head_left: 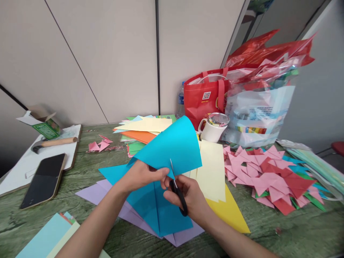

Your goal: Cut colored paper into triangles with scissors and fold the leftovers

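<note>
My left hand point(143, 174) grips a bright blue sheet of paper point(178, 143) by its lower edge, thumb on top. The sheet curls upward above the table. In my right hand point(189, 193) is a pair of black-handled scissors point(177, 191), fingers wrapped round the handles. One blade lies over the blue sheet's lower edge, close to my left thumb; the other blade is hidden behind the paper. Below both hands lie more blue paper point(172, 218) with a crease, purple paper point(131, 215) and yellow paper point(233, 211).
Pink and red folded paper pieces point(268, 175) are heaped at the right. A white mug point(212, 130), a red bag point(200, 98) and a clear plastic bag point(263, 111) stand behind. At left are a phone point(44, 181), a hammer point(53, 143) and a small box point(45, 125).
</note>
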The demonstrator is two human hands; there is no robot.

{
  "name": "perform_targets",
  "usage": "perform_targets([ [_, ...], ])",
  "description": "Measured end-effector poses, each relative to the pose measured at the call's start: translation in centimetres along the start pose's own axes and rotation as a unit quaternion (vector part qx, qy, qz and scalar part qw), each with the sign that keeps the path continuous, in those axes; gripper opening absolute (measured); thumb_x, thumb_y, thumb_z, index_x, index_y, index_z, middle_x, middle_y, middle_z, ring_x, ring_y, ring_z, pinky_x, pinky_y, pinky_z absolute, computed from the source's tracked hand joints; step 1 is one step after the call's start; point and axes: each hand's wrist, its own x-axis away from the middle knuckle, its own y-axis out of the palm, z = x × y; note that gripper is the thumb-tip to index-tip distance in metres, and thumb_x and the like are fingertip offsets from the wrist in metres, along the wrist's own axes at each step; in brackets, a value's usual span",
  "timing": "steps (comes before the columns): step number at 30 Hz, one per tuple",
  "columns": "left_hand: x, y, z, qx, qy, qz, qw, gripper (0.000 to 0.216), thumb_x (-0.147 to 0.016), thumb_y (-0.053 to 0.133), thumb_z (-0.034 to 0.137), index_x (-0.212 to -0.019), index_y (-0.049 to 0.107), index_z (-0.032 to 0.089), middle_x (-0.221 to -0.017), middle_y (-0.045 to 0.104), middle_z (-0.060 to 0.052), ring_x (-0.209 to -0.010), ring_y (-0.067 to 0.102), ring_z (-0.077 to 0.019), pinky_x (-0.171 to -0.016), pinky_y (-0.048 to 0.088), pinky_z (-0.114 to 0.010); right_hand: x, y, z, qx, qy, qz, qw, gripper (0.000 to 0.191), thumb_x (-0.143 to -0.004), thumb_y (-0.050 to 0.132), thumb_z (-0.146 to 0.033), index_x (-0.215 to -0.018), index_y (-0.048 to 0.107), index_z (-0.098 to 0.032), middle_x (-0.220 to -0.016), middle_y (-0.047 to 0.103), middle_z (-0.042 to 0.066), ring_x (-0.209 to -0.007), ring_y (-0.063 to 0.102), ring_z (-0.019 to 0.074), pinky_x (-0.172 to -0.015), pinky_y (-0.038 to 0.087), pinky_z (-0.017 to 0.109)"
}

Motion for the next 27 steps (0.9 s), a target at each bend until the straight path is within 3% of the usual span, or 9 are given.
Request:
perform_targets([
  [10,-0.1,-0.8,-0.6,-0.003,0.038,-0.001,0.999,0.038,-0.081,0.058,0.041,-0.053,0.055,0.016,-0.051,0.061,-0.001,-0.053,0.061,-0.0147,-0.057,0.050,-0.027,0.2,0.0,-0.6,0.017,-0.013,0.012,1.000,0.022,-0.070,0.073,-0.033,-0.074,0.058,-0.018,-0.081,0.062,0.003,-0.067,0.048,0.0137,-0.059,0.038,0.026],
  [14,-0.2,-0.5,-0.7,-0.025,0.027,0.038,0.999,0.038,-0.082,0.056,0.039,-0.053,0.053,0.016,-0.049,0.056,0.001,-0.045,0.056,-0.0114,-0.047,0.046,-0.023,0.1,0.0,-0.2,-0.009,0.010,0.011,1.000,0.022,-0.069,0.074,-0.031,-0.080,0.061,-0.016,-0.076,0.060,0.001,-0.063,0.047,0.0118,-0.058,0.037,0.025],
  [18,-0.2,-0.4,-0.9,-0.063,0.015,0.037,0.997,0.036,-0.082,0.055,0.036,-0.053,0.055,0.015,-0.049,0.058,0.000,-0.046,0.055,-0.0105,-0.046,0.045,-0.021,0.1,-0.2,0.2,-0.024,0.027,0.009,0.999,0.023,-0.068,0.076,-0.030,-0.077,0.061,-0.015,-0.069,0.057,-0.001,-0.059,0.044,0.0101,-0.056,0.034,0.024],
  [27,-0.2,-0.3,-1.2,-0.081,0.003,0.059,0.995,0.035,-0.081,0.055,0.035,-0.052,0.055,0.016,-0.049,0.059,0.000,-0.046,0.055,-0.0106,-0.046,0.045,-0.020,0.1,0.0,-0.3,-0.008,0.021,0.010,1.000,0.027,-0.069,0.075,-0.032,-0.082,0.061,-0.014,-0.076,0.059,0.003,-0.064,0.046,0.0119,-0.057,0.034,0.025],
])
